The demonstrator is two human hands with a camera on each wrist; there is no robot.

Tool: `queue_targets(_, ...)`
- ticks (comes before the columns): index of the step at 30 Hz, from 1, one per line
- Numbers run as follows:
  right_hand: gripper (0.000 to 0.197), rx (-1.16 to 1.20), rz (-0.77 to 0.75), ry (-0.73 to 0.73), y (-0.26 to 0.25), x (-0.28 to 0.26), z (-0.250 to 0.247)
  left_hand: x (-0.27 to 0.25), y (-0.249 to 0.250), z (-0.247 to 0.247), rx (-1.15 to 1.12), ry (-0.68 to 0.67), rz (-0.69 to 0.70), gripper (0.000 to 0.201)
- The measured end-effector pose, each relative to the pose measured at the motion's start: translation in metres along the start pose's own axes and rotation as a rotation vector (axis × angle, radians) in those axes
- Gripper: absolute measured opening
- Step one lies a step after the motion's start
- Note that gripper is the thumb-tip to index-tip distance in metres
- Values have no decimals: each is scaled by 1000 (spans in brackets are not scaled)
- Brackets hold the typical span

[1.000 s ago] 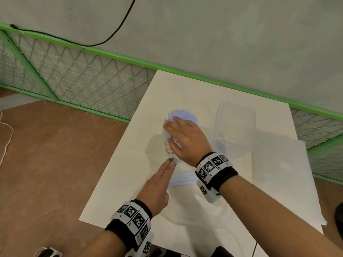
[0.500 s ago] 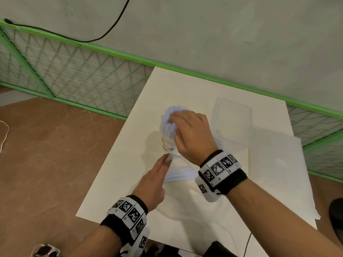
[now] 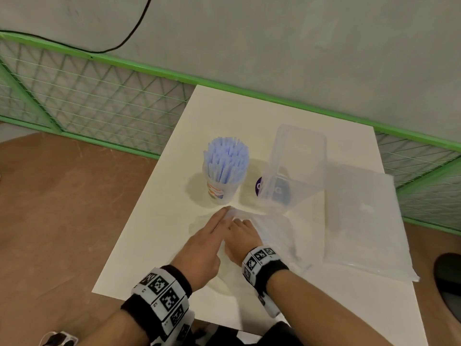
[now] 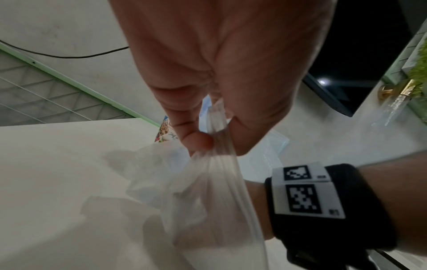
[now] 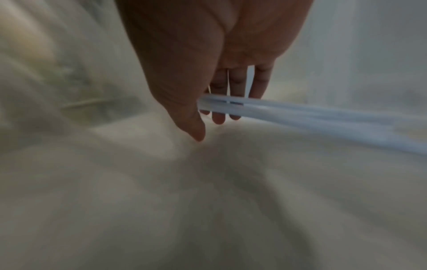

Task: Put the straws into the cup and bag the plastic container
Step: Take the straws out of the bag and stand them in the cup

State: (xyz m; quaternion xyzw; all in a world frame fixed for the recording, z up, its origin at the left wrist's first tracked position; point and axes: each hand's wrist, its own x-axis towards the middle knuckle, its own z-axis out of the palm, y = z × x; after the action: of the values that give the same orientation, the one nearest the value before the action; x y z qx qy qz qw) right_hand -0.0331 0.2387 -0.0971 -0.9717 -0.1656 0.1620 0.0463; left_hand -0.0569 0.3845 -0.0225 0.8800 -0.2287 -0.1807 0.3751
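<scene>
I see a matt, smooth white table [image 3: 159, 236]. The straws [image 3: 225, 159] look like pale blue plastic in a translucent plastic cup [image 3: 220, 192] with a printed label. The container [image 3: 296, 168] is clear, glossy plastic. The bag [image 4: 203, 197] is thin, crinkled, translucent plastic film. The wristbands [image 3: 159, 293] look like black cloth.
</scene>
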Motion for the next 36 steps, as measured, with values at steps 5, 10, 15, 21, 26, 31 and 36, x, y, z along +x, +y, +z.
queue_targets(5,22,93,78,-126,6,-1,9,0,-4,-3,-9,20,-3,103)
queue_targets(10,9,539,73,-33,14,-31,-10,2,-15,-4,5,61,-53,104)
queue_targets(15,23,888,151,502,1,-69,-45,7,-20,-2,-2,80,-80,103)
queue_targets(21,31,689,310,278,14,-73,-36,12,-17,4,24,53,-59,96)
queue_targets(26,28,731,353,258,19,-90,-64,4,-26,3,26,-19,74,89)
queue_targets(31,8,1164,343,468,26,-126,-154,3,-36,6,-26,45,138,103)
queue_targets(36,7,1107,325,682,55,-141,-184,6,-66,30,311,-83,195,89)
